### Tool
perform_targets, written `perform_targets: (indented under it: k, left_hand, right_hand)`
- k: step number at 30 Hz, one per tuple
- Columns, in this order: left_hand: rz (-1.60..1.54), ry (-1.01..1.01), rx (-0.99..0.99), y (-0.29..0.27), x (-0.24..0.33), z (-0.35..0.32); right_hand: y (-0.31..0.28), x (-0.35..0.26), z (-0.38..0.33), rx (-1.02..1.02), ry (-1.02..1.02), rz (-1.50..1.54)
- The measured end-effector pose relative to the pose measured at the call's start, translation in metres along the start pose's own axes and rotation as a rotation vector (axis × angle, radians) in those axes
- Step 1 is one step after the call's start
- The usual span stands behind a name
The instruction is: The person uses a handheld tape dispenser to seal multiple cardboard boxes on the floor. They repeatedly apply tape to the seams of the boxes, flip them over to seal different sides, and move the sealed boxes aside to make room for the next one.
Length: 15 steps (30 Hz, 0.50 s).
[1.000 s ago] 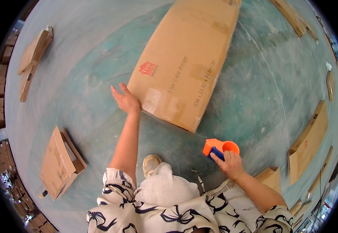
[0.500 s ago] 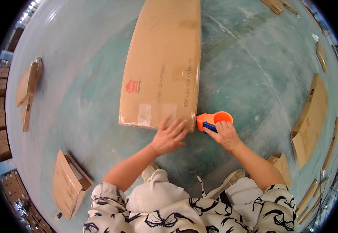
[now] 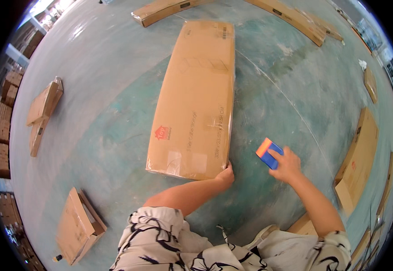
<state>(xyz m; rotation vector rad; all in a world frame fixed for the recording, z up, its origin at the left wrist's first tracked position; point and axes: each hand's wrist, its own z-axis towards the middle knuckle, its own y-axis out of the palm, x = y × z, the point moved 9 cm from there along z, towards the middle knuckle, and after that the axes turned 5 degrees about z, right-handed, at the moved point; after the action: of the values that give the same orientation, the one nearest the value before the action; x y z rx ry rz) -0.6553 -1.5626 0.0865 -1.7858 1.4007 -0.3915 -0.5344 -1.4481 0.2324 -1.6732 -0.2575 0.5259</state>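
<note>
Left hand (image 3: pixel 226 174) now sits at the near right corner of the long flat cardboard carton (image 3: pixel 195 97), fingers curled against the corner edge, gripping or pressing it (can't tell which, fingertips are hidden by the carton edge). Half a second back it lay flat on the carton's near end, closer to the middle; a second back it was out at the near left corner. So the hand has worked across the near edge from left to right.

Right hand (image 3: pixel 287 163) is closed around the orange-and-blue tape dispenser (image 3: pixel 268 153), held off to the right of the carton and clear of it, not touching the cardboard. Earlier the dispenser showed its round orange roll side; now it shows a flat orange and blue face, so it has been turned in the grip and lifted away from the carton corner.

The carton lies flat on the green-grey floor (image 3: pixel 115 113), stretching away from both hands, and has swung straighter in view. My read: the near end is being held steady, with the dispenser not yet applied.

Other flattened cartons lie well apart to the left (image 3: pixel 43 110) and right (image 3: pixel 359 158).
</note>
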Motion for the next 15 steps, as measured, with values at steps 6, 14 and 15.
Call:
perform_targets:
  k: [6, 14, 15]
  left_hand:
    - [-0.063, 0.019, 0.544, 0.005, -0.006, -0.049]
    - [-0.519, -0.662, 0.437, 0.142, -0.097, -0.235]
    - [-0.542, -0.777, 0.378, 0.158, -0.105, -0.258]
  right_hand:
    - [-0.021, 0.005, -0.015, -0.048, 0.11, 0.139]
    - [-0.026, -0.047, 0.002, -0.079, -0.01, 0.171]
    - [-0.028, -0.053, 0.007, -0.076, -0.017, 0.189]
